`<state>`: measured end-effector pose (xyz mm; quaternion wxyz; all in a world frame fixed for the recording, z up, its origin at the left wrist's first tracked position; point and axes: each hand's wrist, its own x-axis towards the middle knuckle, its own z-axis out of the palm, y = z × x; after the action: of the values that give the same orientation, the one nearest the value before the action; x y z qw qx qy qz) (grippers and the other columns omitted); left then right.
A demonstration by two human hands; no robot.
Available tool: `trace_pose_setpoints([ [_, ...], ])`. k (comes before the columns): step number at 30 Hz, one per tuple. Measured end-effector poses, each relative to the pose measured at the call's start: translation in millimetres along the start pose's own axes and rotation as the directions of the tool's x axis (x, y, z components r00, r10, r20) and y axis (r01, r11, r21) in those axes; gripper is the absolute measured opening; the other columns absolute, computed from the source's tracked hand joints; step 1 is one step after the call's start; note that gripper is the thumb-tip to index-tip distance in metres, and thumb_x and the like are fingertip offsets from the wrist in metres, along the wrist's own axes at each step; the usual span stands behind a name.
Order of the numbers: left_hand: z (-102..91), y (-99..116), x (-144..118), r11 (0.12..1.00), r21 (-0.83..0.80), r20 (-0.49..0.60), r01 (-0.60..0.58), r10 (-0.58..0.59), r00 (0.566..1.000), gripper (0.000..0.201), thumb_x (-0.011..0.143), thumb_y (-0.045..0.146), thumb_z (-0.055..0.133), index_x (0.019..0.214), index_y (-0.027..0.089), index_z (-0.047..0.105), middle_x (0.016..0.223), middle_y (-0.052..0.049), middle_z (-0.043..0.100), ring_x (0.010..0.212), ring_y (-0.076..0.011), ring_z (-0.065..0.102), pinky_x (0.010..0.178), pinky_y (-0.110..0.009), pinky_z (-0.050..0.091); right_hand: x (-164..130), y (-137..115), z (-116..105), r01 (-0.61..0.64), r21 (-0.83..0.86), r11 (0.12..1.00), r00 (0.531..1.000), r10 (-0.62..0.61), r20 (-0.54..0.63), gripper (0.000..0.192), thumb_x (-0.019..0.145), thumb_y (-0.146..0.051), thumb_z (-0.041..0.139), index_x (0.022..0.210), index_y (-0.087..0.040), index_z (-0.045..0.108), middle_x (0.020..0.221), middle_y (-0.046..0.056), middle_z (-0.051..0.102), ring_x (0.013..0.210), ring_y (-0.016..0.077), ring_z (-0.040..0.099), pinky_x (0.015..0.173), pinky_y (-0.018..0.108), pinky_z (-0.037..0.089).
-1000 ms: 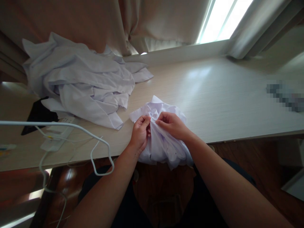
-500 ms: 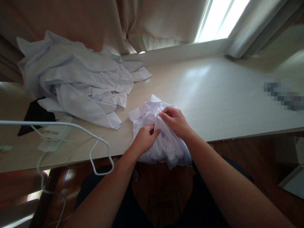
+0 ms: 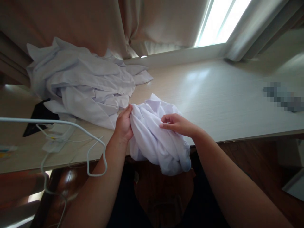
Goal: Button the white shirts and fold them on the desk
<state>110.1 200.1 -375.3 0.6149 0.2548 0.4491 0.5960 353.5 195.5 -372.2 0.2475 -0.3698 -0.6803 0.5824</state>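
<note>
A crumpled white garment (image 3: 154, 139) lies at the front edge of the pale wooden table (image 3: 213, 95), part of it hanging over the edge. My left hand (image 3: 123, 125) grips its left side. My right hand (image 3: 177, 124) pinches the cloth on its right side. The fabric is stretched between the two hands.
A heap of white clothes (image 3: 80, 85) lies at the back left of the table. A white power strip (image 3: 59, 134) with cables and a white hanger wire (image 3: 71, 125) sit at the left, next to a black object (image 3: 38, 115). Curtains (image 3: 118, 25) and a window (image 3: 220, 22) are behind.
My left hand has moved left and up along the garment, pulling its left side out. The right hand has shifted slightly right, and the bundle is now spread wider.
</note>
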Motion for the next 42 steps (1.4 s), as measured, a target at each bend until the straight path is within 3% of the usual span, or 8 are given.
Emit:
trace_pose_setpoints([
  [4, 8.2, -16, -14, 0.999, 0.042, 0.034, 0.007, -0.008, 0.999, 0.039, 0.077, 0.039, 0.079, 0.104, 0.014, 0.066, 0.093, -0.007, 0.071, 0.086, -0.0181, 0.069, 0.084, -0.03, 0.054, -1, 8, -2, 0.002, 0.033, 0.999, 1.0, -0.001, -0.021, 0.026, 0.081, -0.043, 0.069, 0.073, -0.02, 0.06, 0.069, -0.001, 0.054, 0.063, 0.0125, 0.044, 0.055, 0.026, 0.032],
  [9, 29.1, -16, -39, 0.993, 0.08, 0.275, 0.091, -0.11, 0.955, 0.067, 0.072, 0.029, 0.082, 0.132, 0.024, 0.054, 0.112, -0.007, 0.069, 0.099, -0.0206, 0.068, 0.089, -0.032, 0.054, 6, 12, 4, 0.024, 0.102, 0.994, 0.972, 0.001, -0.237, 0.023, 0.081, -0.041, 0.069, 0.076, -0.02, 0.06, 0.07, -0.001, 0.053, 0.063, 0.0124, 0.044, 0.055, 0.026, 0.033],
  [15, 20.3, -32, -39, 0.949, 0.298, 0.122, 0.102, -0.143, 0.982, 0.068, 0.069, 0.035, 0.086, 0.126, 0.02, 0.053, 0.109, -0.011, 0.07, 0.08, -0.0205, 0.07, 0.073, -0.032, 0.055, 14, 17, 9, 0.059, 0.108, 0.992, 0.935, -0.017, -0.355, 0.019, 0.08, -0.038, 0.068, 0.075, -0.02, 0.06, 0.072, -0.001, 0.055, 0.067, 0.0133, 0.046, 0.059, 0.026, 0.036],
  [19, 14.2, -33, -41, 0.91, 0.381, 0.145, 0.166, -0.236, 0.961, 0.05, 0.074, 0.044, 0.081, 0.109, 0.013, 0.064, 0.097, -0.013, 0.072, 0.074, -0.0211, 0.069, 0.066, -0.03, 0.054, 15, 18, 11, 0.059, 0.139, 0.989, 0.929, -0.003, -0.371, 0.017, 0.078, -0.036, 0.069, 0.078, -0.02, 0.062, 0.075, 0.0, 0.058, 0.07, 0.0141, 0.049, 0.061, 0.026, 0.039],
  [22, 15.7, -29, -45, 0.926, 0.303, 0.206, 0.226, -0.295, 0.933, 0.043, 0.077, 0.041, 0.079, 0.106, 0.012, 0.068, 0.091, -0.012, 0.073, 0.072, -0.0213, 0.069, 0.066, -0.031, 0.055, 12, 13, 11, 0.071, 0.24, 0.968, 0.938, 0.017, -0.347, 0.019, 0.075, -0.036, 0.073, 0.08, -0.02, 0.063, 0.079, 0.0, 0.061, 0.073, 0.0147, 0.053, 0.064, 0.026, 0.042],
  [29, 19.4, -24, -44, 0.976, 0.04, 0.145, 0.212, -0.216, 0.966, 0.04, 0.079, 0.033, 0.076, 0.113, 0.014, 0.066, 0.094, -0.009, 0.074, 0.077, -0.0211, 0.07, 0.076, -0.033, 0.057, 9, 2, 15, 0.114, 0.488, 0.866, 0.959, 0.033, -0.282, 0.023, 0.076, -0.037, 0.075, 0.087, -0.02, 0.066, 0.084, 0.001, 0.064, 0.073, 0.014, 0.056, 0.068, 0.028, 0.045],
  [36, 24.0, -29, -48, 0.978, 0.09, 0.135, 0.188, -0.199, 0.971, 0.042, 0.077, 0.036, 0.078, 0.111, 0.013, 0.067, 0.091, -0.008, 0.074, 0.074, -0.0206, 0.069, 0.074, -0.033, 0.056, 11, 9, 18, 0.133, 0.407, 0.903, 0.954, -0.006, -0.299, 0.031, 0.074, -0.034, 0.077, 0.101, -0.022, 0.068, 0.085, 0.0, 0.066, 0.07, 0.0129, 0.056, 0.063, 0.025, 0.044],
  [42, 25.8, -37, -49, 0.969, 0.221, 0.138, 0.11, -0.143, 0.98, 0.042, 0.078, 0.044, 0.076, 0.106, 0.013, 0.069, 0.089, -0.008, 0.074, 0.076, -0.0205, 0.068, 0.072, -0.03, 0.053, 12, 12, 19, 0.12, 0.418, 0.901, 0.959, 0.003, -0.282, 0.023, 0.075, -0.037, 0.077, 0.088, -0.02, 0.066, 0.084, 0.0, 0.065, 0.072, 0.0122, 0.056, 0.066, 0.025, 0.045],
])
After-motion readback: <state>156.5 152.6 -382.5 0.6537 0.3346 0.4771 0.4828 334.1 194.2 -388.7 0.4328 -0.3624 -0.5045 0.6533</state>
